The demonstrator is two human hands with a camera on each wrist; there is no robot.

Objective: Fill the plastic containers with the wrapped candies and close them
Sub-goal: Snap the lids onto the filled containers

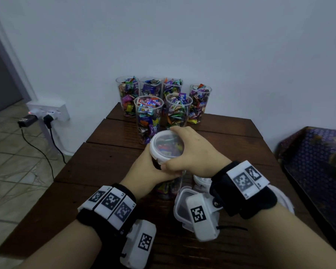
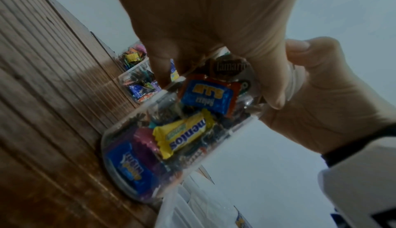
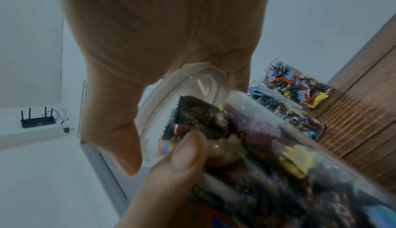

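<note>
Here right hand [image 1: 194, 150] caps lid [image 1: 166, 143]; left hand [image 1: 145, 171] grips container [image 2: 171, 138].

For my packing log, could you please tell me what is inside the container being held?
The clear plastic container holds wrapped candies, including a yellow Mentos. The left hand and translucent round lid hide some.

On my head feed I see a dark wooden worktop [image 1: 109, 164] against a pale wall [image 1: 182, 35]. Left of it, a white socket [image 1: 49, 111] holds plugs with black cables trailing over the tiled floor [image 1: 14, 162]. A patterned purple cloth [image 1: 314, 158] lies right. My right wrist feed shows a black router [image 3: 37, 121].
</note>
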